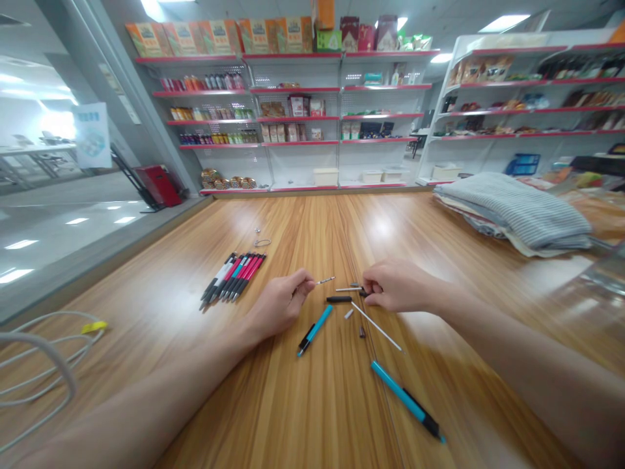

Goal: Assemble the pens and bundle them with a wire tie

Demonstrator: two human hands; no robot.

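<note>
My left hand [280,301] is closed in a pinch on a thin, pale rod with dark marks [326,280], which looks like part of a pen refill. Opposite it, my right hand [393,285] has its fingers curled together at the table, beside a small black piece [362,292]; what they hold is hidden. Between the hands lie a short white refill [346,289], a black pen grip [338,299], a long white refill [378,327], a small white tube [348,314] and a dark pen tip [362,332]. Nearer me are two blue pen barrels [316,329] [403,394].
Several assembled pens [234,277] lie in a row at left, with a small wire ring [262,243] beyond them. A white cable [53,345] coils at the left edge. Folded striped cloth [517,208] is stacked at right. Stocked shelves [293,117] stand behind the table.
</note>
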